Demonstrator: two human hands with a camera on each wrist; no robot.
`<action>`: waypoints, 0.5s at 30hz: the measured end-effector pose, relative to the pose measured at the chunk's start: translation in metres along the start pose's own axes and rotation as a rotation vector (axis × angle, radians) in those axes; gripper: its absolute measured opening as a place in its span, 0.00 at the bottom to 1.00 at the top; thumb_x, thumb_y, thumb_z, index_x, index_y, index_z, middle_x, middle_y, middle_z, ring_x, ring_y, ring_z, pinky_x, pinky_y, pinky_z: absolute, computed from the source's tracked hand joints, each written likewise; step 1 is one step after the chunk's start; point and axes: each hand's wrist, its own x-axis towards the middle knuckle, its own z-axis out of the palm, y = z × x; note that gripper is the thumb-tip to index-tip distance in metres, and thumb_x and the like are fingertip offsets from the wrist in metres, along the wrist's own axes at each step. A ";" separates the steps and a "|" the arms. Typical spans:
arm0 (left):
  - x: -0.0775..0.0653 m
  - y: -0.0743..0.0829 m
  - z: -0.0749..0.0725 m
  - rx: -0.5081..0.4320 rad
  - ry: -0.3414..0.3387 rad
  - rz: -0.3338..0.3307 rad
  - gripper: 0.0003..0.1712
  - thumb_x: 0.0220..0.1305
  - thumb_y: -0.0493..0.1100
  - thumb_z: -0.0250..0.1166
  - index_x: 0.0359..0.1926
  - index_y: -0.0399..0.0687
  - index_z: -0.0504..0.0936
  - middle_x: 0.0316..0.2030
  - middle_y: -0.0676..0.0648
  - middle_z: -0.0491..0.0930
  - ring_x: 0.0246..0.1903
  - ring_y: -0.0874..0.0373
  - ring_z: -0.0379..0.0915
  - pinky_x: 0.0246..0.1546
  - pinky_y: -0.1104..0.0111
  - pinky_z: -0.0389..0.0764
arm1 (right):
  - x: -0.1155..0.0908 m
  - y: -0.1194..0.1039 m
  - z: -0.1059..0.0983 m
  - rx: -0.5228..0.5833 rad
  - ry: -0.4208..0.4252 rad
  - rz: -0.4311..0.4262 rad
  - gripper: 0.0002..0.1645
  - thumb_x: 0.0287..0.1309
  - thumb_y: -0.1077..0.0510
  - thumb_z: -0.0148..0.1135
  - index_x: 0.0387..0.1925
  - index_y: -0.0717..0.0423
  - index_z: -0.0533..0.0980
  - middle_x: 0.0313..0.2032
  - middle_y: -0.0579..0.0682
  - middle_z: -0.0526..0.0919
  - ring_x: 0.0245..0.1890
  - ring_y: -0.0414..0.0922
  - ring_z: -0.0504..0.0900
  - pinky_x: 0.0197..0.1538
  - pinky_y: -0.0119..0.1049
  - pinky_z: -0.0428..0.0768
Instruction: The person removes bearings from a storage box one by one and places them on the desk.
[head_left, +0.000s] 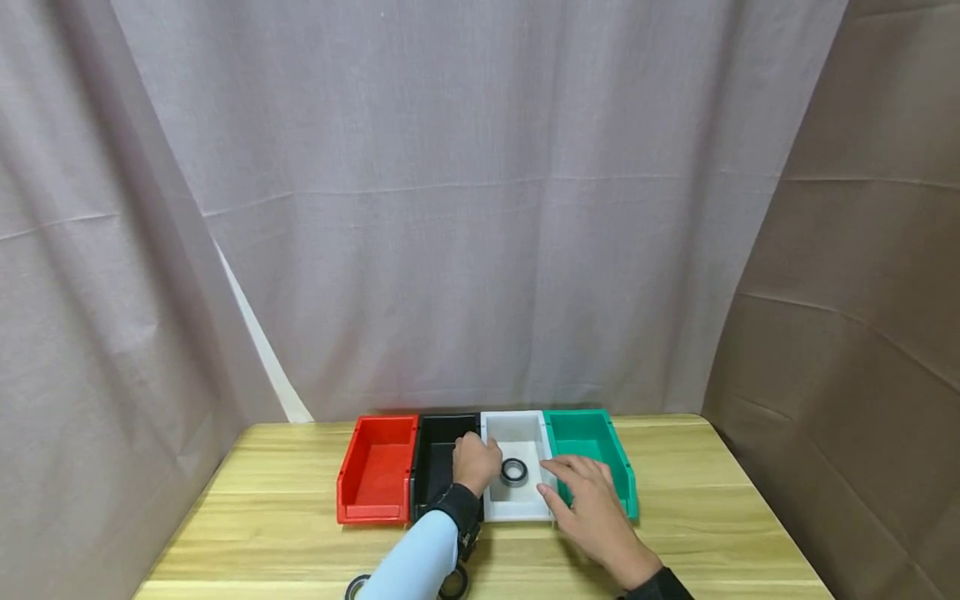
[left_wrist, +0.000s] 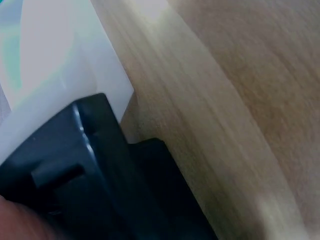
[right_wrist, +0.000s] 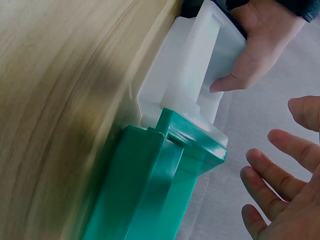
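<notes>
My left hand (head_left: 476, 462), fingers bent, is over the adjoining walls of the black bin (head_left: 433, 467) and the white bin (head_left: 517, 511). From the right wrist view, a digit of the left hand (right_wrist: 262, 42) reaches over the white bin; its other fingers are hidden, so I cannot tell whether they pinch the wall. One bearing (head_left: 503, 472), a dark ring with a bright inner band, lies flat in the white bin. My right hand (head_left: 596, 508) is spread above the green bin (head_left: 628, 492), fingers toward the white bin, holding nothing.
A red bin (head_left: 375, 512) stands at the left end of the row on the wooden table (head_left: 255, 508). Near the front edge lie two more bearings (head_left: 353, 586), (head_left: 454, 593), partly hidden by the left sleeve (head_left: 416, 554). Grey curtains (head_left: 480, 208) hang behind.
</notes>
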 end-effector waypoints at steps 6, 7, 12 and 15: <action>0.006 -0.006 0.010 0.013 0.015 -0.004 0.25 0.71 0.55 0.65 0.46 0.32 0.87 0.40 0.36 0.84 0.42 0.40 0.84 0.43 0.47 0.86 | 0.000 0.000 0.002 -0.004 -0.012 0.013 0.19 0.60 0.55 0.77 0.52 0.54 0.88 0.51 0.50 0.90 0.55 0.53 0.85 0.61 0.52 0.73; 0.005 -0.006 0.010 0.010 0.015 -0.001 0.25 0.71 0.54 0.65 0.46 0.32 0.86 0.40 0.36 0.84 0.42 0.40 0.84 0.43 0.47 0.86 | 0.000 0.000 0.002 -0.002 -0.017 0.016 0.19 0.60 0.55 0.77 0.52 0.54 0.88 0.51 0.50 0.90 0.55 0.53 0.85 0.61 0.53 0.73; -0.008 0.006 -0.008 -0.012 0.013 0.018 0.25 0.72 0.53 0.63 0.46 0.31 0.86 0.40 0.35 0.83 0.42 0.39 0.84 0.45 0.44 0.85 | 0.001 -0.001 0.002 0.002 -0.038 0.031 0.18 0.61 0.55 0.77 0.52 0.54 0.88 0.51 0.50 0.90 0.55 0.53 0.85 0.61 0.53 0.74; -0.024 0.025 -0.032 -0.027 0.012 0.029 0.23 0.72 0.51 0.64 0.43 0.30 0.87 0.39 0.34 0.84 0.42 0.36 0.85 0.45 0.44 0.85 | 0.001 -0.001 0.002 -0.001 -0.048 0.042 0.18 0.61 0.55 0.77 0.52 0.54 0.88 0.50 0.51 0.90 0.54 0.53 0.85 0.61 0.53 0.73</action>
